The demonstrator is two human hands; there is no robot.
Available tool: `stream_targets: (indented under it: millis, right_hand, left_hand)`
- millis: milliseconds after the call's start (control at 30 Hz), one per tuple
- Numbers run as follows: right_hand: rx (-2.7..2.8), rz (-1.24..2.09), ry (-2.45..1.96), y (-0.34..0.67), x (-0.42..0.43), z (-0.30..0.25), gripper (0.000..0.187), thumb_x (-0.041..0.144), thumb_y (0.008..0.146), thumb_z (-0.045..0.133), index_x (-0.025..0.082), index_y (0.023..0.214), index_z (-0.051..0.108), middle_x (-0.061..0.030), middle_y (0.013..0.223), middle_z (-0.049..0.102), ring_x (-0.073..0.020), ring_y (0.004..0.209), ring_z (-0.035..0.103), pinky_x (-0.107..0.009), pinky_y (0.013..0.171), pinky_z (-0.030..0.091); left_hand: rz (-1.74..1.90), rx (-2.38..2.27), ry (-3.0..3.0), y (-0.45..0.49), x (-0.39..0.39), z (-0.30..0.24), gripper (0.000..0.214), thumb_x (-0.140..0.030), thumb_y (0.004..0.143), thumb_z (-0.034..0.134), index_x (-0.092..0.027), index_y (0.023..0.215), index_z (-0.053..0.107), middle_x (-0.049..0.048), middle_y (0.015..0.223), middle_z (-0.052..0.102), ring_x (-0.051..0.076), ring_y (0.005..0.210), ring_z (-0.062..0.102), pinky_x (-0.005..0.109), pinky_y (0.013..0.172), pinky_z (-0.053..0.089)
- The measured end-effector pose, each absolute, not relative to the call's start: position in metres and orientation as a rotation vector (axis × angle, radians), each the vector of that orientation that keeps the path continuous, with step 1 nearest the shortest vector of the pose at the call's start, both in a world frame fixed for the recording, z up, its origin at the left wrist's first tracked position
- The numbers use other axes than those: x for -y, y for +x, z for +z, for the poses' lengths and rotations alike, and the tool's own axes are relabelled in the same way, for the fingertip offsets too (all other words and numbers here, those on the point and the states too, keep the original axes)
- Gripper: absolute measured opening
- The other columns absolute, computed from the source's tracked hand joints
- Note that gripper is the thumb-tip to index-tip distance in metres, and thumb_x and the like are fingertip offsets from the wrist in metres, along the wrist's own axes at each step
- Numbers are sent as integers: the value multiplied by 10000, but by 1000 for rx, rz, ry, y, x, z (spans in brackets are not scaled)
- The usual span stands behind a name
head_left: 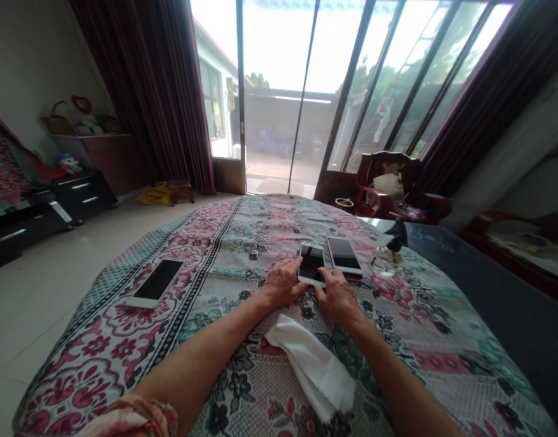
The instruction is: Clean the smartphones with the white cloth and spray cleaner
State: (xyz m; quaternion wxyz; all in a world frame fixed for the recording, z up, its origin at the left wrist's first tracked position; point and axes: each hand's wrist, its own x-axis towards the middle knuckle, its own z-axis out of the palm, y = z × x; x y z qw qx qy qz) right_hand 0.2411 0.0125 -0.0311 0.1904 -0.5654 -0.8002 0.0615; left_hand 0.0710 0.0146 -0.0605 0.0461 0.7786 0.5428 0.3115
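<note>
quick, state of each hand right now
Left hand: touching the middle phone at its left edge; grip unclear.
Right hand: touching its lower right corner; grip unclear.

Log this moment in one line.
left hand: touching middle phone | right hand: same phone | white cloth: on tablecloth | left phone: untouched

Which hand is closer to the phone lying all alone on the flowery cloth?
Left. The left hand is to the right of that lone phone, not touching it; the right hand is farther right, beyond the left one.
</note>
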Motion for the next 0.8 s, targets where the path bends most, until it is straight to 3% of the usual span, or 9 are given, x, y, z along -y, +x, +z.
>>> stream_targets:
  millis: [600, 800]
  right_hand:
    - [2242, 137, -1561, 249, -22, -36, 408, 162, 780, 554, 123, 1184, 580, -134, 1051, 603, -208, 897, 593, -274, 783, 423]
    - [2269, 106, -1558, 251, -26, -38, 367, 161, 784, 554, 135, 1147, 600, -123, 1031, 617, -198, 870, 591, -266, 768, 415]
  left_hand:
    - [959, -1636, 2353, 71, -13, -57, 615, -305, 769, 601, -98, 1330, 457, 168, 1281, 581, 282, 1209, 524, 403, 1031, 414]
    - [986, -1640, 2355, 71, -14, -60, 583, -287, 775, 589, -151, 1328, 463, 137, 1259, 597, 272, 1178, 547, 403, 1008, 439]
